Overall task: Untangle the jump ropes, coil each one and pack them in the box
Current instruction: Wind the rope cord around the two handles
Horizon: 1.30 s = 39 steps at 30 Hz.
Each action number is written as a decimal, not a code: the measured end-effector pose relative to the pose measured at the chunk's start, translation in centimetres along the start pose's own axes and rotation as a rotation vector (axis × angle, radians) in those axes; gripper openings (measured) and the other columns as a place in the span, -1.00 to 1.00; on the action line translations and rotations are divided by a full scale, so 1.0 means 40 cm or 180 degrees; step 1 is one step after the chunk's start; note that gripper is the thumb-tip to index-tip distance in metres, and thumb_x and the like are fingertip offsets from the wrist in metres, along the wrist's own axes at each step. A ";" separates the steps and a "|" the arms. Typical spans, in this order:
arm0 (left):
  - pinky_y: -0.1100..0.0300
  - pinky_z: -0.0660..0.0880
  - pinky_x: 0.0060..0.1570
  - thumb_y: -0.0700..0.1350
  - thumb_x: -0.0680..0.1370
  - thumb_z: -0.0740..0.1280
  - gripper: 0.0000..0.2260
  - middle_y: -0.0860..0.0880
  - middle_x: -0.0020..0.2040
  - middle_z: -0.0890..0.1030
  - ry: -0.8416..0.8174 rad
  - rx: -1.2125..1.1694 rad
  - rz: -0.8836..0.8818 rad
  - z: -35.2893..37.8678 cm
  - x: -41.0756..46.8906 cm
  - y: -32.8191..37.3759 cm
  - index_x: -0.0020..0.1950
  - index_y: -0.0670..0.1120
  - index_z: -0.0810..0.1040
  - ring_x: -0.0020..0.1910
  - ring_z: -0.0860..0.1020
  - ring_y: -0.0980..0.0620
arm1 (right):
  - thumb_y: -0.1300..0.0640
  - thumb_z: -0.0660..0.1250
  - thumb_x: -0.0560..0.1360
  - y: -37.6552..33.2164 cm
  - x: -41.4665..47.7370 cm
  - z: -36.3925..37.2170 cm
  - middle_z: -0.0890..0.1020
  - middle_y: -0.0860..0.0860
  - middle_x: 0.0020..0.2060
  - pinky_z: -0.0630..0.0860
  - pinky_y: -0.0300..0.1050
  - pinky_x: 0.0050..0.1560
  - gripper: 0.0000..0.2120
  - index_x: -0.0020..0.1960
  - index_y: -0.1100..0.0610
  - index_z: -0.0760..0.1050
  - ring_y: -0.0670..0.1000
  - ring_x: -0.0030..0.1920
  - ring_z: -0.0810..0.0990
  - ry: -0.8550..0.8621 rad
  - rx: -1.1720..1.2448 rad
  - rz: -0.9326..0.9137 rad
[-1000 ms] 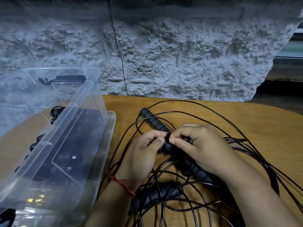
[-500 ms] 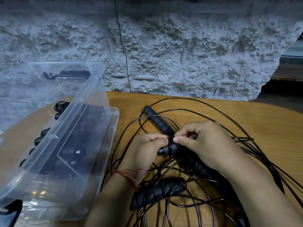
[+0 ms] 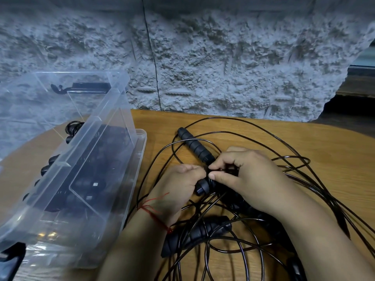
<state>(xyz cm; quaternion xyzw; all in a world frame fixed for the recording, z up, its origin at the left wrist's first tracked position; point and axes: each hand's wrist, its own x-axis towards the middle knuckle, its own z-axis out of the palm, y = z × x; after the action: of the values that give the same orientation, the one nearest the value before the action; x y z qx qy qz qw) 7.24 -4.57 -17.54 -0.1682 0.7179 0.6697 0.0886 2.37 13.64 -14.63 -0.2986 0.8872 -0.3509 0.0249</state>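
Observation:
A tangle of black jump ropes [image 3: 253, 138] spreads over the wooden table [image 3: 334, 151]. One ribbed black handle [image 3: 194, 147] points to the back left. A second ribbed handle [image 3: 194, 234] lies near my left wrist. My left hand [image 3: 176, 189] grips the end of a third handle [image 3: 203, 187] in the middle of the tangle. My right hand [image 3: 243, 177] pinches thin cord right at that handle's end. The clear plastic box [image 3: 113, 159] stands at the left with black rope handles inside it.
A rough grey stone wall [image 3: 203, 57] runs right behind the table. Cord loops reach to the table's right edge and lower edge. A dark object [image 3: 10, 262] shows at the lower left corner beside the box.
Both hands have shifted slightly toward me on the same handle. My right thumb and fingers now pinch the cord closer to the handle's end.

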 end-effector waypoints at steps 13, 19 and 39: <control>0.25 0.49 0.07 -0.02 0.56 0.32 -0.87 0.14 0.06 0.57 0.0006 0.1362 0.1130 -0.012 -0.042 0.039 -0.06 -0.02 0.63 0.04 0.57 0.20 | -0.50 0.32 0.38 -0.012 -0.013 -0.026 0.52 -0.45 0.28 0.06 0.18 0.58 -0.40 0.39 -0.41 0.44 -0.22 0.47 0.35 -0.0377 -0.1139 -0.0575; 0.07 0.45 -0.11 0.02 0.58 0.28 -0.80 0.16 -0.23 0.67 0.0379 0.0505 0.0323 0.002 -0.047 0.060 -0.07 0.01 0.68 -0.18 0.60 0.12 | -0.49 0.37 0.36 0.000 -0.015 -0.009 0.55 -0.46 0.13 0.27 0.05 0.37 -0.50 0.22 -0.33 0.51 -0.25 0.31 0.40 -0.0029 -0.0878 -0.0367; -0.04 0.65 -0.04 -0.03 0.69 0.28 -0.88 -0.08 -0.04 0.70 0.1223 -0.0082 0.1321 0.036 -0.036 0.026 0.00 0.03 0.58 -0.08 0.70 -0.02 | -0.25 0.55 0.45 0.019 -0.008 -0.015 0.65 -0.23 0.13 0.51 0.03 0.32 -0.59 0.21 -0.56 0.50 -0.11 0.22 0.58 -0.0844 -0.0008 0.0105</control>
<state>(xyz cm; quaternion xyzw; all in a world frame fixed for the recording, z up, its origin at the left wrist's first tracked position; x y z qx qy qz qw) 8.06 -2.90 -16.19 -0.1426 0.7321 0.6384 -0.1903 2.07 14.62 -14.70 -0.3279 0.8813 -0.3068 0.1473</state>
